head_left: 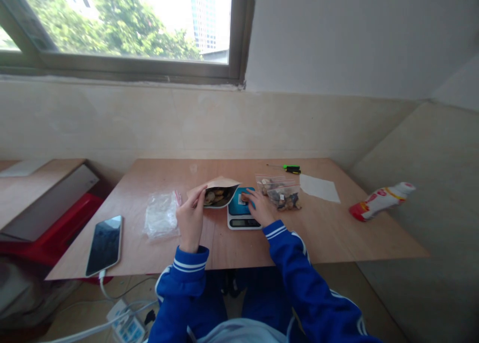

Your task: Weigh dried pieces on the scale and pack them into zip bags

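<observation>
From afar I see the left hand (190,221) pinching the rim of the open pouch (224,182) just left of the scale (236,208), so brown pieces (215,197) could spill if this one-sided hold tilts, while whether the right hand (262,209) over the scale pinches anything I cannot tell.

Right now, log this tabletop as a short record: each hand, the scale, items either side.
Left hand: holding open pouch, brown pieces inside
Right hand: fingers at small brown item on scale
Scale display: unreadable
Left of pouch: clear plastic, phone with white cable
Right of scale: filled zip bags, white paper, bottle
Behind zip bags: green-handled screwdriver
</observation>
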Demonstrator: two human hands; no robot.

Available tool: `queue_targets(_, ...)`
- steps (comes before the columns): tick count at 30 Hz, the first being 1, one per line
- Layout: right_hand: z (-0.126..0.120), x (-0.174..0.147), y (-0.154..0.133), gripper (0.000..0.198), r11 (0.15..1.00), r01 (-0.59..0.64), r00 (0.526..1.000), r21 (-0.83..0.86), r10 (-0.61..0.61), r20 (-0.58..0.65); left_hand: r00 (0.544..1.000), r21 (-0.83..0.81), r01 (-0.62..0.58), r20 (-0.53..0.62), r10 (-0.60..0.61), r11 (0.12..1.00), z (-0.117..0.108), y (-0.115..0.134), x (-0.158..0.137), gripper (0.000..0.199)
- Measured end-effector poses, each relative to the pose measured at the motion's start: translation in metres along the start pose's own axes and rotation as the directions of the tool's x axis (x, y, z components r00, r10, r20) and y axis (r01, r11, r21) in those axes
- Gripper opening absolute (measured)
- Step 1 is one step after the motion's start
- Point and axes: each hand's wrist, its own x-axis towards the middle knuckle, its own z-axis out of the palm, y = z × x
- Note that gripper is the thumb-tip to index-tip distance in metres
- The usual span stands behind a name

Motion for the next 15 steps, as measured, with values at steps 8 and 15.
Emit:
queue_targets(8,-0.067,0.037,-0.092,0.038,0.851,0.230,0.896,0.472,-0.375,0.239,1.000,0.079,-0.008,0.000,0.008,0.997,0.008,-0.002,-0.004,0.033)
queue_targets(15,0.013,0.072,-0.099,0.018,0.957,0.193,0.888,0.216,-0.264,0.375,0.999,0.106,-0.004,0.034,0.000,0.994,0.012,0.006,-0.016,0.030)
